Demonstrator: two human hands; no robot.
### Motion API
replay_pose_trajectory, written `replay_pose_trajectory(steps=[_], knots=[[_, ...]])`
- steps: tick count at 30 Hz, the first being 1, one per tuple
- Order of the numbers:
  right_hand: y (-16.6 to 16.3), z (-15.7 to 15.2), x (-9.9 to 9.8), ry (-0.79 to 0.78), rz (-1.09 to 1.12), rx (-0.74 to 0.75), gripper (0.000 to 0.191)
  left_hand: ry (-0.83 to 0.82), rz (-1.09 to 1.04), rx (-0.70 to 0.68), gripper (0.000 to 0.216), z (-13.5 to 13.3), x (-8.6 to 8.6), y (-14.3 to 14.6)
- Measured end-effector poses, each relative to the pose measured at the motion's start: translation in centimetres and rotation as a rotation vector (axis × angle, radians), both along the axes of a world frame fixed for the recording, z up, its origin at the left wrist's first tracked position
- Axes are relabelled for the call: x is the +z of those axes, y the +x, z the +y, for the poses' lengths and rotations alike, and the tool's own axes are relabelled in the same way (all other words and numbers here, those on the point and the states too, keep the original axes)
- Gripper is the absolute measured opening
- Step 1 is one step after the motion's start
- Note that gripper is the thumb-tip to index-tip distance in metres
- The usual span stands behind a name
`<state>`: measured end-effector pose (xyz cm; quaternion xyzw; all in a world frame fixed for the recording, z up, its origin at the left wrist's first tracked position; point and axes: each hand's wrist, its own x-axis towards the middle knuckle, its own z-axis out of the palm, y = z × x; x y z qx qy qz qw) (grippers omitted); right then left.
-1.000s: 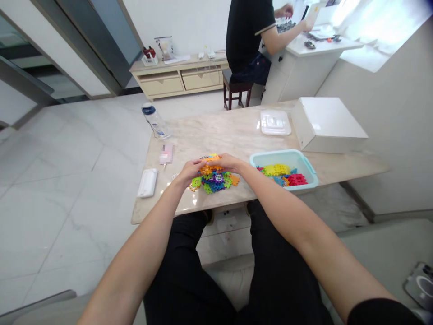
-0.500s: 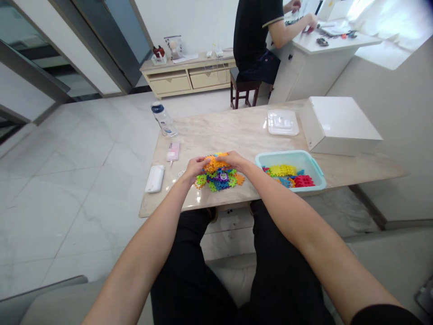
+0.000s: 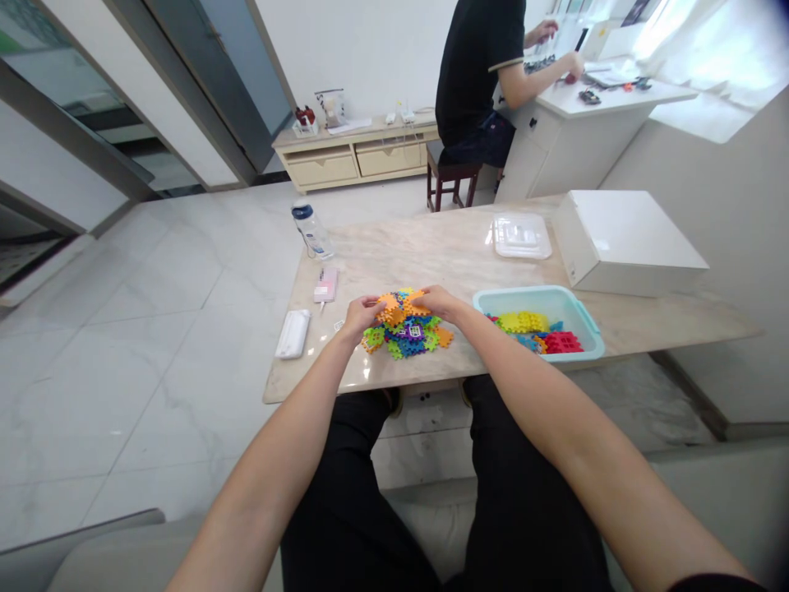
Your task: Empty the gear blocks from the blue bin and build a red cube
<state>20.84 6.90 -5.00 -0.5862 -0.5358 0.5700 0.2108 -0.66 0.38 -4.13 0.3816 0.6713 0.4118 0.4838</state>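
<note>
Over a pile of coloured gear-edged plastic building pieces (image 3: 412, 335), my two hands work close together. My left hand (image 3: 362, 316) is closed on an orange building piece (image 3: 390, 309). Opposite it, my right hand (image 3: 442, 302) pinches another orange piece (image 3: 417, 307). The two orange pieces sit side by side with a gap between them; whether they touch lower down is hidden. Green, blue, purple and yellow pieces lie beneath and around them on the table (image 3: 394, 255).
To the right stands a light-blue bin (image 3: 585, 325) with yellow, red and blue pieces. Behind it are a clear plastic lid (image 3: 522, 236) and a white box (image 3: 638, 230). A water bottle (image 3: 314, 233), pink object (image 3: 326, 284) and white pack (image 3: 292, 334) lie left. A person (image 3: 477, 74) sits beyond.
The orange pieces, close together before, now show a gap between them, one in each hand. The whole view has shifted slightly, with the scene lower and further right.
</note>
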Motion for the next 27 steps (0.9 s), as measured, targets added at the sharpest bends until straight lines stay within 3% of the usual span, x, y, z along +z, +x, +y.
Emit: replay_pose_trajectory(steps=[6, 13, 19, 24, 27], knots=[[0.4, -0.2, 0.4, 0.064, -0.118, 0.019, 0.018, 0.027, 0.038, -0.023, 0.057, -0.2, 0.4, 0.0], [-0.1, -1.1, 2.0, -0.087, 0.166, -0.1, 0.025, -0.055, 0.081, -0.042, 0.05, -0.1, -0.3, -0.4], [0.2, -0.5, 0.9, -0.076, 0.114, -0.124, 0.022, -0.039, 0.17, -0.042, 0.042, -0.2, -1.2, -1.2], [0.8, 0.2, -0.3, -0.077, 0.066, -0.076, 0.014, -0.036, 0.308, -0.072, 0.037, 0.0, -1.8, -1.8], [1.2, 0.5, -1.0, -0.016, -0.071, -0.011, 0.01, -0.032, 0.409, -0.07, 0.03, 0.1, -1.7, -2.1]])
